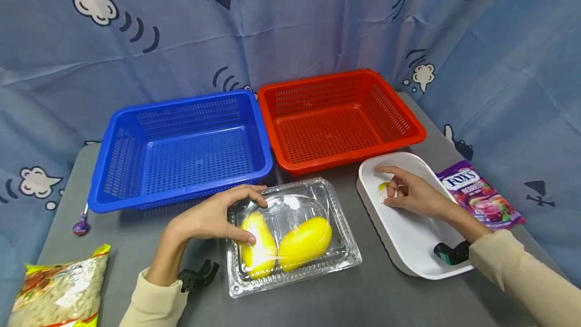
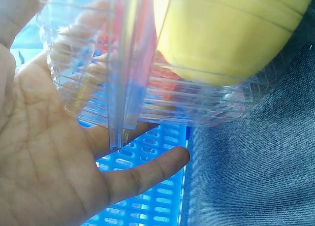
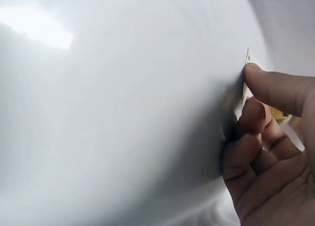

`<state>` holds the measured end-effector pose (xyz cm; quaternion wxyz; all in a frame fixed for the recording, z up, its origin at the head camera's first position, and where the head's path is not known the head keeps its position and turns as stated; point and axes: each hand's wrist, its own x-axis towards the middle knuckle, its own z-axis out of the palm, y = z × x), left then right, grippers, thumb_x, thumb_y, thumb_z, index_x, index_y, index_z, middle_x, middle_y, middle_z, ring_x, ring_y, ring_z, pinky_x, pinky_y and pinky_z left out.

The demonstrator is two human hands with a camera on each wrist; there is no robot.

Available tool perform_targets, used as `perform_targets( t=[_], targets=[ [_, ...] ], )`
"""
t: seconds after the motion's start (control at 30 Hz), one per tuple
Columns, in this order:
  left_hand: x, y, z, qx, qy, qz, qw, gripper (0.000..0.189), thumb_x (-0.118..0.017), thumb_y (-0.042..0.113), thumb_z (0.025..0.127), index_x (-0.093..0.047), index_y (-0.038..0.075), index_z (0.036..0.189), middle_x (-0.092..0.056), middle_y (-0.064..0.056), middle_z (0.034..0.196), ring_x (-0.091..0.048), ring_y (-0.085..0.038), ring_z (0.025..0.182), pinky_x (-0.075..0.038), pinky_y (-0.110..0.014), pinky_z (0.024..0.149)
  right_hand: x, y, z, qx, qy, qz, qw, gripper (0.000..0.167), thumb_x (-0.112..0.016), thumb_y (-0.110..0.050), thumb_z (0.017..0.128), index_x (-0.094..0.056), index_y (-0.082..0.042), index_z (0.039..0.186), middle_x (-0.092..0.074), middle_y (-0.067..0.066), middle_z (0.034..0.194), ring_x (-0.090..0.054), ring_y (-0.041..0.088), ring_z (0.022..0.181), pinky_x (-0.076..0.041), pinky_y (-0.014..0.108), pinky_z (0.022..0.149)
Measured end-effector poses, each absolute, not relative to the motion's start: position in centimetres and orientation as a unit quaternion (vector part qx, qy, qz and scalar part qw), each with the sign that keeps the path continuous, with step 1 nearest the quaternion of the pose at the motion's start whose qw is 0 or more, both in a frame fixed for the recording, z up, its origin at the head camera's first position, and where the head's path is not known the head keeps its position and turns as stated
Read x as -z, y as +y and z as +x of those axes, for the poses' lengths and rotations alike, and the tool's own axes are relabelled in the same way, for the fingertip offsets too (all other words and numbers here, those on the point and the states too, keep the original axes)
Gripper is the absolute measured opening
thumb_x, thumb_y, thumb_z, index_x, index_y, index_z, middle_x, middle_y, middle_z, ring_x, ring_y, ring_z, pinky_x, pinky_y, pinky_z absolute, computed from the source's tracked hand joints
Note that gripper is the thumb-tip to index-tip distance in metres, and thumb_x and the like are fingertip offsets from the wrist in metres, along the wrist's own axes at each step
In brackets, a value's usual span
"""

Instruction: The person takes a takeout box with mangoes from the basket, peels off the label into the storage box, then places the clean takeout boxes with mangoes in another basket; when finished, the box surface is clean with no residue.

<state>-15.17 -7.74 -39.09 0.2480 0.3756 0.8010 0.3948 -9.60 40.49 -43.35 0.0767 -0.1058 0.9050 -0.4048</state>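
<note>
A clear plastic clamshell box holds two yellow mangoes. My left hand rests on the box's left side, thumb and forefinger spread wide over the lid. In the left wrist view, the little finger stands straight out beside the box's ridged edge, and other fingers show through the plastic. On the right, my right hand pinches a small, thin, white piece with yellow-green print between thumb and fingers, low over the white tray. Its edge shows in the right wrist view.
A blue basket and a red basket stand side by side at the back. To the right of the tray lies a purple Fox's candy bag. At the left are a lollipop and a yellow-edged food packet.
</note>
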Motion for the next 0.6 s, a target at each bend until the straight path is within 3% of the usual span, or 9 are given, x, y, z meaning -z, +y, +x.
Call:
perform_targets(
  t=[0.1, 0.23, 0.33, 0.43, 0.6],
  targets=[
    [39.18, -7.77, -15.14, -0.396, 0.800, 0.376, 0.248, 0.060, -0.090, 0.037, 0.075, -0.062, 0.030, 0.128, -0.042, 0.000, 0.162, -0.036, -0.031, 0.152, -0.030, -0.060, 0.121, 43.31, 40.43, -9.36, 0.414, 0.900, -0.116, 0.070, 0.063, -0.079, 0.002, 0.083, -0.047, -0.006, 0.137, -0.061, 0.010, 0.086, -0.046, 0.011, 0.057, -0.040, 0.022, 0.050],
    [39.24, -7.79, -15.20, -0.396, 0.800, 0.378, 0.247, 0.059, -0.089, 0.038, 0.075, -0.062, 0.031, 0.127, -0.042, 0.000, 0.162, -0.036, -0.031, 0.151, -0.031, -0.061, 0.120, 43.47, 40.40, -9.17, 0.407, 0.900, -0.154, 0.029, 0.044, -0.078, 0.009, 0.080, -0.054, -0.005, 0.114, -0.062, 0.010, 0.087, -0.046, 0.011, 0.058, -0.039, 0.022, 0.051],
    [39.16, -7.78, -15.16, -0.395, 0.800, 0.377, 0.248, 0.059, -0.090, 0.037, 0.075, -0.062, 0.032, 0.127, -0.042, 0.000, 0.162, -0.035, -0.031, 0.152, -0.030, -0.061, 0.120, 43.72, 40.48, -9.01, 0.368, 0.910, -0.193, -0.013, 0.033, -0.080, 0.009, 0.078, -0.065, -0.002, 0.106, -0.061, 0.006, 0.088, -0.046, 0.009, 0.063, -0.039, 0.021, 0.054],
    [39.06, -7.77, -15.05, -0.396, 0.800, 0.376, 0.248, 0.060, -0.090, 0.037, 0.074, -0.062, 0.032, 0.127, -0.042, 0.000, 0.162, -0.035, -0.031, 0.152, -0.030, -0.060, 0.121, 43.70, 40.57, -8.71, 0.326, 0.925, -0.191, -0.027, 0.034, -0.081, 0.004, 0.078, -0.073, -0.002, 0.110, -0.059, 0.003, 0.087, -0.045, 0.007, 0.067, -0.039, 0.020, 0.057],
    [39.05, -7.69, -14.98, -0.395, 0.801, 0.379, 0.244, 0.061, -0.091, 0.035, 0.074, -0.062, 0.031, 0.127, -0.043, 0.000, 0.162, -0.036, -0.031, 0.152, -0.029, -0.060, 0.121, 43.39, 40.68, -8.59, 0.311, 0.941, -0.134, 0.004, 0.034, -0.083, -0.002, 0.080, -0.074, -0.004, 0.113, -0.057, 0.002, 0.085, -0.045, 0.004, 0.069, -0.039, 0.020, 0.060]
  ],
)
